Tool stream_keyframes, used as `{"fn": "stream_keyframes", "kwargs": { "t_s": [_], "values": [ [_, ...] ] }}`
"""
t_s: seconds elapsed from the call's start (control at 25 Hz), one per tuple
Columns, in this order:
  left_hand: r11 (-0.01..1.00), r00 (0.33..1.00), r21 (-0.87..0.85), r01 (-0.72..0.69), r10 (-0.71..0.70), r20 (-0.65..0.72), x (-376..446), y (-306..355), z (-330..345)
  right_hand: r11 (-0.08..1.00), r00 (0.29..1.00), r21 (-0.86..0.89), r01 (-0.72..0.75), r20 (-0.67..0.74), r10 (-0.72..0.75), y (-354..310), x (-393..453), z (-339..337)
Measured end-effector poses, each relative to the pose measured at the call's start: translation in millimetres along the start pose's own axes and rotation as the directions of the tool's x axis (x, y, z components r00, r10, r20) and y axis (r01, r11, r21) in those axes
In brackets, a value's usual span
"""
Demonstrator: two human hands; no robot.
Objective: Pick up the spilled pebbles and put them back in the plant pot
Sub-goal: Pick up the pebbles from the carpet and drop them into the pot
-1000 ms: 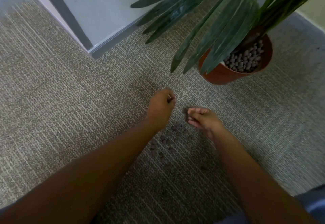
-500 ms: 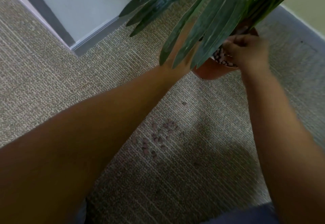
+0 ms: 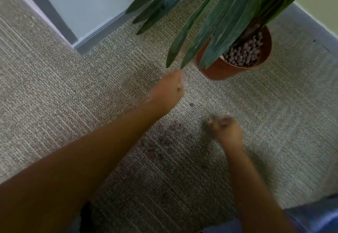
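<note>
Pebbles (image 3: 164, 139) still on carpet (image 3: 73, 90), cluster btwn my hands, one stray (image 3: 191, 104) nearer pot (image 3: 219, 71). Head view only: L hand (image 3: 167, 93) curled, can't tell if it's holding any. R hand (image 3: 225, 130) blurred, fingers bunched, grasp unclear, just right of cluster. Pot upright, well filled w/ pebbles under leaves (image 3: 210, 31). Est. partway: a couple dozen left to collect. No labels/text visible.

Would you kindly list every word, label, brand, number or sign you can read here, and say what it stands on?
None: no readable text, label, number or sign shows on the plant pot, the leaves, the carpet, the wall or the blue cloth.
</note>
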State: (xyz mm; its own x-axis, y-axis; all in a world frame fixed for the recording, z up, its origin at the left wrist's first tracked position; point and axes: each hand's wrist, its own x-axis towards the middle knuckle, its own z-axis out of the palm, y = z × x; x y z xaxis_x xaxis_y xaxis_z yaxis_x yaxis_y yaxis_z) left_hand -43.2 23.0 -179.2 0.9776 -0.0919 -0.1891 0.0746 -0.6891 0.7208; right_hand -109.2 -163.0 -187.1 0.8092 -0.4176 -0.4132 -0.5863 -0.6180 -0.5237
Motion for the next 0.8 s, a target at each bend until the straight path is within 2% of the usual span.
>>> {"fn": "stream_keyframes", "kwargs": {
  "t_s": [0.04, 0.12, 0.2, 0.28, 0.4, 0.52, 0.68, 0.8],
  "values": [
    [0.976, 0.989, 0.203, 0.072, -0.096, 0.11, -13, -23, 3, 0.987, 0.984, -0.06, -0.151, 0.084, 0.156, 32, -26, 16],
    [0.842, 0.901, 0.499, 0.206, -0.362, 0.24, -48, -79, 1, 0.927, 0.928, -0.074, -0.368, 0.031, 0.371, 71, -65, 39],
    [0.797, 0.84, 0.521, 0.307, -0.484, 0.246, -65, -110, -7, 0.913, 0.911, -0.018, -0.407, -0.079, 0.405, 79, -74, 54],
    [0.844, 0.815, 0.459, 0.277, -0.459, 0.353, -58, -117, -11, 0.953, 0.952, -0.022, -0.303, -0.046, 0.302, 73, -69, 66],
    [0.914, 0.821, 0.393, 0.099, -0.298, 0.487, -50, -107, -6, 0.976, 0.976, 0.028, -0.215, 0.044, 0.214, 57, -47, 74],
    [0.923, 0.842, 0.384, 0.034, -0.234, 0.487, -54, -91, 12, 0.99, 0.989, 0.032, -0.134, 0.064, 0.132, 42, -14, 72],
    [0.921, 0.873, 0.381, 0.082, -0.251, 0.417, -57, -80, 23, 0.998, 0.99, 0.036, -0.06, 0.134, 0.054, 4, 32, 68],
    [0.932, 0.882, 0.35, 0.096, -0.243, 0.405, -56, -77, 22, 0.986, 0.973, -0.087, 0.139, 0.199, -0.12, -23, 51, 67]
  ]
}}
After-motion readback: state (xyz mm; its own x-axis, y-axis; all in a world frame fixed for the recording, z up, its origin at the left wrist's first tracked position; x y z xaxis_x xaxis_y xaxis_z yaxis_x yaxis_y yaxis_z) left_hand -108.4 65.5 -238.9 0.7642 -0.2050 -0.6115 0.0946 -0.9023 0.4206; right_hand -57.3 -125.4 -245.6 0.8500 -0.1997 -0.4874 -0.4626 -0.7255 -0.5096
